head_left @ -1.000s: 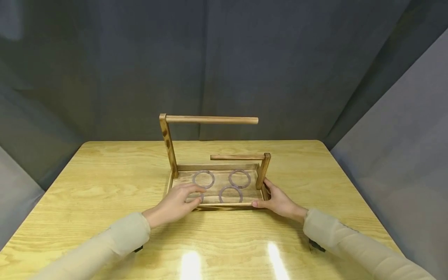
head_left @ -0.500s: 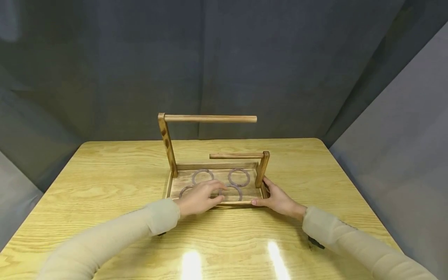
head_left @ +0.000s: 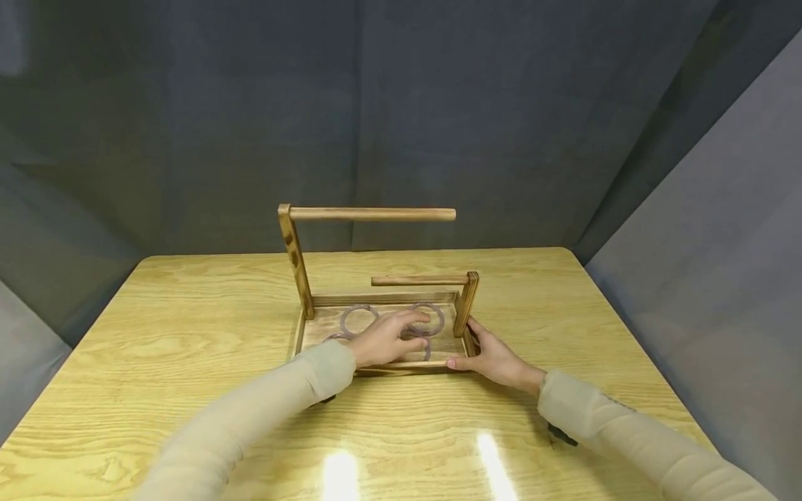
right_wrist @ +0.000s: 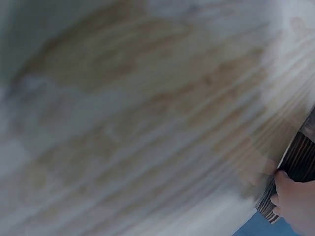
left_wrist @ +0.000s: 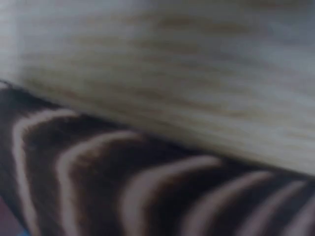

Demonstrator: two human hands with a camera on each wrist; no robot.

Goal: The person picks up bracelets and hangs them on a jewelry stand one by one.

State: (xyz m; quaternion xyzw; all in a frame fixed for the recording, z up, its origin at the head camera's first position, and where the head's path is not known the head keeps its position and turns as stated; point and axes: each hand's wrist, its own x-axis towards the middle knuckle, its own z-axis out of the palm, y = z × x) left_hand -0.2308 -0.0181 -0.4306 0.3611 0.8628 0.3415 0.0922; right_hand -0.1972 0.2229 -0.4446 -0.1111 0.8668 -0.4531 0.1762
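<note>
A wooden tray stand (head_left: 383, 298) lies on the table, with purplish rings flat inside: a back-left ring (head_left: 342, 322), a back-right ring (head_left: 442, 321), a front-right ring (head_left: 429, 350) and a partly covered front-left ring (head_left: 335, 337). My left hand (head_left: 387, 339) reaches over the tray's front wall, its loosely bent fingers above the two right-hand rings and holding nothing visible. At the tray's right end my right hand (head_left: 497, 360) grips the corner, thumb along the front edge. In the right wrist view, that hand (right_wrist: 295, 199) holds the dark-grained wood.
A tall post carries an upper bar (head_left: 372, 214) pointing right from the stand's left end. From a shorter right post a lower bar (head_left: 418, 280) points left. Grey curtains enclose the wooden table (head_left: 207, 320). The left wrist view is blurred.
Across the tray, my left hand has moved rightward from the front-left ring to the right-hand rings. My right hand keeps its grip on the tray's end.
</note>
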